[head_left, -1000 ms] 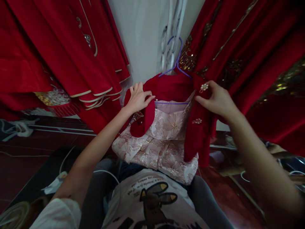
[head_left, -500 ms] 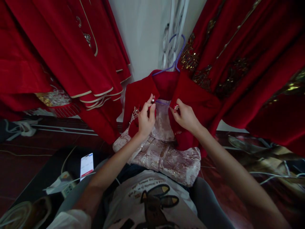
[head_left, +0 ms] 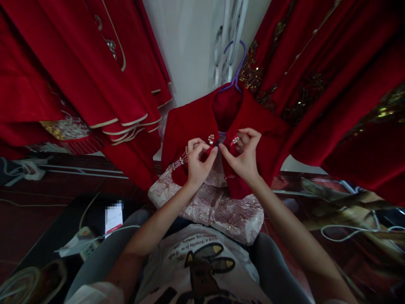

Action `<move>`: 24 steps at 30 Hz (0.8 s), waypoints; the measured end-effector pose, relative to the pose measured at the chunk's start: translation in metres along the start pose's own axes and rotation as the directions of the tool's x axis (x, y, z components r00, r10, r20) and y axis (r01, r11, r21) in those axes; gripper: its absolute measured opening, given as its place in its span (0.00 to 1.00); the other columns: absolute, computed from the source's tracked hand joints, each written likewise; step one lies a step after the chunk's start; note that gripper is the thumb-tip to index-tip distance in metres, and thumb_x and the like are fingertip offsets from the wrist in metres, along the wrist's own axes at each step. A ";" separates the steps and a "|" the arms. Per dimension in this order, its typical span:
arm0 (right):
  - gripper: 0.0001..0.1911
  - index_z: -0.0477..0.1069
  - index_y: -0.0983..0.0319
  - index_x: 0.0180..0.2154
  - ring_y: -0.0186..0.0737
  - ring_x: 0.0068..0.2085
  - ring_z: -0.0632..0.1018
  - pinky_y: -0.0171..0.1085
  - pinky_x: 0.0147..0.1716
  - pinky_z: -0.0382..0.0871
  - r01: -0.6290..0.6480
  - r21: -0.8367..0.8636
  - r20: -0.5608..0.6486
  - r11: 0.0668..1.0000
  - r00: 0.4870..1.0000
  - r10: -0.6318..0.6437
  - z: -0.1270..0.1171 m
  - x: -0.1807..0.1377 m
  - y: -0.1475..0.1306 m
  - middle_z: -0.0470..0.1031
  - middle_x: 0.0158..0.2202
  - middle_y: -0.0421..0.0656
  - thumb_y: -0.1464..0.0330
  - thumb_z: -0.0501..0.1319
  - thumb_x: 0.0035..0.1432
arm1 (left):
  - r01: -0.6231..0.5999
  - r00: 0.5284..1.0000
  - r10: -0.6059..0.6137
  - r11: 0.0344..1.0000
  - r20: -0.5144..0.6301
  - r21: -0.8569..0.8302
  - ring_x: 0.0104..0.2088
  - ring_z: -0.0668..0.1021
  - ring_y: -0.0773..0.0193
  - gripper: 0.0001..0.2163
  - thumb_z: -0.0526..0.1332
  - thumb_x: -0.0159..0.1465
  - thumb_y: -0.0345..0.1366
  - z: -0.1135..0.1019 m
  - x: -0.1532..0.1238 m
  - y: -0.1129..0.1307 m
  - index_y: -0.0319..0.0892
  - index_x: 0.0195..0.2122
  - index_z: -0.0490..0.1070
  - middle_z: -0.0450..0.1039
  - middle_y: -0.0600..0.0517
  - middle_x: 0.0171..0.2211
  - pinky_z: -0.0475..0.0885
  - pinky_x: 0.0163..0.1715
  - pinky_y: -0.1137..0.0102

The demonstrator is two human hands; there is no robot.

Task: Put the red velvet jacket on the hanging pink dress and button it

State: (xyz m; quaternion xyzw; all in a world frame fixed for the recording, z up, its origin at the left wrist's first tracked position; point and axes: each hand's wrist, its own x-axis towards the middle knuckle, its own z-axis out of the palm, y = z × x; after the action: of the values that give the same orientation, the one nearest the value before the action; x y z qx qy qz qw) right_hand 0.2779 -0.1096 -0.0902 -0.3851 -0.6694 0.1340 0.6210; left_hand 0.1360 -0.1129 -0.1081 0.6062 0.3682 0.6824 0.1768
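A red jacket (head_left: 190, 120) hangs from a purple hanger (head_left: 236, 80) in front of me, its lower part over a pale pink brocade cloth (head_left: 209, 211) on my lap. My left hand (head_left: 198, 162) is closed on the jacket's left front edge, next to a beaded ornament (head_left: 211, 138). Opposite it, my right hand (head_left: 245, 158) pinches the other front edge, with another beaded ornament (head_left: 235, 140) by its fingers. Both thumbs point inward, close together, and a narrow gap remains between the two edges. Strings of beads (head_left: 180, 161) trim the jacket's left side.
Red garments (head_left: 126, 97) hang at left, and more with gold sequins (head_left: 253, 78) at right. A white metal rack (head_left: 234, 38) stands behind the jacket. To my left lie a phone (head_left: 113, 218) and a power strip (head_left: 90, 249) on a dark surface.
My hands have come closer together, drawing the two front edges of the jacket toward each other. The neck opening has narrowed.
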 end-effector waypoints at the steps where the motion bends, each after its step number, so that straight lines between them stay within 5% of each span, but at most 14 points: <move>1: 0.26 0.56 0.53 0.51 0.41 0.41 0.77 0.40 0.37 0.76 0.003 0.005 0.025 1.000 1.000 -0.003 0.000 -0.002 -0.001 0.68 0.45 0.45 0.61 0.66 0.56 | 0.022 1.000 -0.022 0.999 0.006 -0.033 0.41 0.75 0.63 0.09 0.65 0.62 0.37 0.001 0.001 -0.002 0.44 0.27 0.66 0.68 0.50 0.38 0.74 0.42 0.66; 8: 0.15 0.66 0.54 0.52 0.40 0.45 0.78 0.40 0.41 0.77 -0.047 0.052 0.161 0.998 0.986 0.038 -0.006 -0.006 -0.003 0.74 0.47 0.44 0.61 0.58 0.64 | 0.203 0.976 -0.158 0.909 0.150 -0.364 0.37 0.79 0.67 0.12 0.68 0.57 0.33 0.007 0.012 -0.021 0.44 0.33 0.63 0.75 0.54 0.35 0.75 0.41 0.69; 24: 0.13 0.76 0.54 0.47 0.41 0.44 0.79 0.40 0.38 0.79 -0.041 0.039 0.109 0.998 0.993 0.037 -0.011 0.003 -0.007 0.74 0.47 0.45 0.61 0.62 0.62 | 0.147 0.970 -0.070 0.930 0.231 -0.338 0.43 0.81 0.63 0.10 0.68 0.60 0.37 -0.004 0.013 0.003 0.47 0.43 0.79 0.79 0.49 0.44 0.79 0.46 0.66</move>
State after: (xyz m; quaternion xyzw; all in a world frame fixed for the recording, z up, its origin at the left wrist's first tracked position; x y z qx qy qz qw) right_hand 0.2863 -0.1156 -0.0810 -0.3775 -0.6916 0.1805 0.5887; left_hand 0.1299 -0.1069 -0.0967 0.6135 0.2516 0.6568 0.3591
